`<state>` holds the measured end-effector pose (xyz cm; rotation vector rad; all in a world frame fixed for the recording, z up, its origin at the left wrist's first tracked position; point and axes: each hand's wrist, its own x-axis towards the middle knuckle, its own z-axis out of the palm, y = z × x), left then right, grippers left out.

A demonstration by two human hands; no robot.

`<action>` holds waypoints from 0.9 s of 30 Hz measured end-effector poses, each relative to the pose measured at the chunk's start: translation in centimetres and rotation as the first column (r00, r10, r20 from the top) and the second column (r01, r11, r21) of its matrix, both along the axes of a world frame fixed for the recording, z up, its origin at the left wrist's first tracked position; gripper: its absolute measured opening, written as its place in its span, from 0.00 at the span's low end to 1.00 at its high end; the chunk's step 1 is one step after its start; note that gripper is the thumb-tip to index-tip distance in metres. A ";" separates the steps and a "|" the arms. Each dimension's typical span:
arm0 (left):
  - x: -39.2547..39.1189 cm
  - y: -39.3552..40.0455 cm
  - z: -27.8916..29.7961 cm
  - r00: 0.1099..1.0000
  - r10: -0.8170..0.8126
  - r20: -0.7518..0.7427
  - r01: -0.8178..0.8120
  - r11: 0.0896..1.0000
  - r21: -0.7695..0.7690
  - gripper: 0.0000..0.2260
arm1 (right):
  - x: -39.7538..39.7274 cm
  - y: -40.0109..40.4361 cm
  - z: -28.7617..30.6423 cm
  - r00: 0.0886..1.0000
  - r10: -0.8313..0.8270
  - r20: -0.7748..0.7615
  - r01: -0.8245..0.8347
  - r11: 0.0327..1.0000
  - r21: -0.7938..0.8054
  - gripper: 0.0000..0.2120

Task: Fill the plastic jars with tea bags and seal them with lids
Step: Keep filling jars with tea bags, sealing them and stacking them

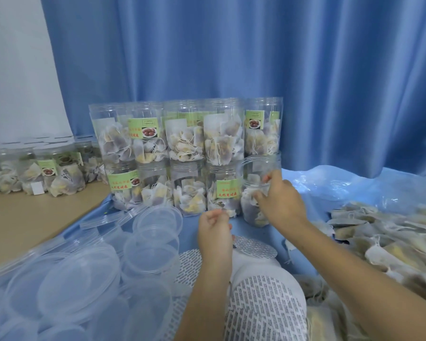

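The person's left hand (pixel 215 226) hangs with fingers curled, seemingly pinching a small pale tea bag (pixel 229 212); the hold itself is unclear. Left of it lies a heap of clear round plastic lids (pixel 151 244) on blue sheeting (pixel 303 185). Beyond it stand two tiers of clear plastic jars (pixel 180 156) filled with tea bags. To its right, the right hand (pixel 279 198) grips the open clear plastic jar (pixel 255 193) at the row's end. Right of that hand spreads a pile of loose tea bags (pixel 389 237).

Both forearms reach up from the lower frame; the left hand (pixel 215 226) is loosely curled at centre, while the right hand (pixel 279 200), just right of it, seems to pinch something.
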<state>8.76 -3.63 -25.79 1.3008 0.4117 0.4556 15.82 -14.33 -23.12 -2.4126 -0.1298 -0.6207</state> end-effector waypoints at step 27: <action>-0.3 1.3 -0.2 0.960 0.263 -0.094 -0.231 0.937 0.260 0.24 | -2.5 -2.9 -4.1 0.940 -0.163 -0.299 -0.152 0.586 -0.796 0.19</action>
